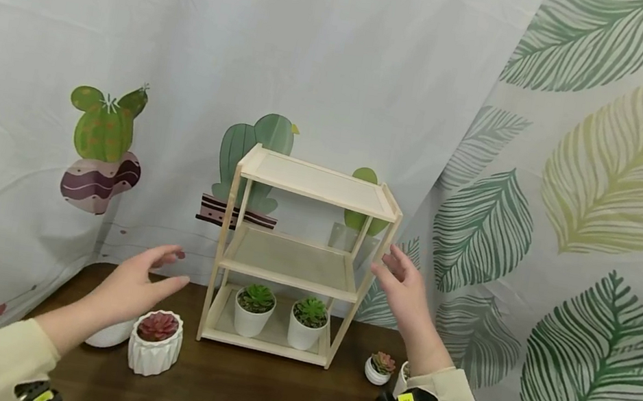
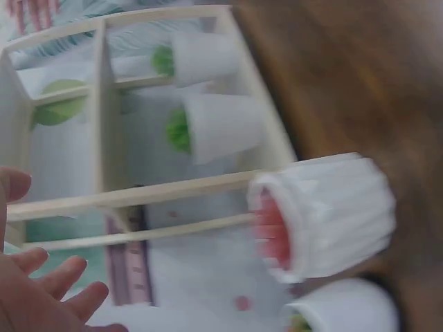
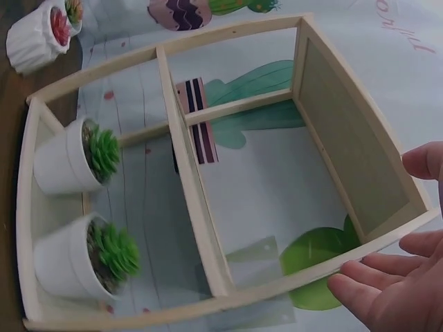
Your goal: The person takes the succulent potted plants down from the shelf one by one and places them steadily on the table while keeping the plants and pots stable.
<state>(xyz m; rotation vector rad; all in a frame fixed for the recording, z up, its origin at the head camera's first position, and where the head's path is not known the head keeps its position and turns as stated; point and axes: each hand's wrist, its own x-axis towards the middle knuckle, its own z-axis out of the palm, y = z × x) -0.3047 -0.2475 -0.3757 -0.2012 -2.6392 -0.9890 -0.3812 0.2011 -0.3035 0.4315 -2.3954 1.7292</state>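
A light wooden three-tier shelf (image 1: 288, 258) stands on the dark table. Two white pots with green succulents, one on the left (image 1: 251, 320) and one on the right (image 1: 304, 335), share its bottom tier; the upper two tiers hold nothing. My left hand (image 1: 137, 280) hovers left of the shelf with fingers spread, above a ribbed white pot with a red succulent (image 1: 153, 348). On the other side, my right hand (image 1: 404, 289) is held at the right-hand post with fingers loosely extended. In the right wrist view its fingertips (image 3: 353, 287) lie right at the frame's edge.
Behind my left forearm a round white pot (image 1: 111, 335) is partly hidden. Right of the shelf sits a small white pot with a reddish succulent (image 1: 378, 370), and another pot is mostly covered by my right wrist. A printed curtain (image 1: 349, 59) hangs close behind.
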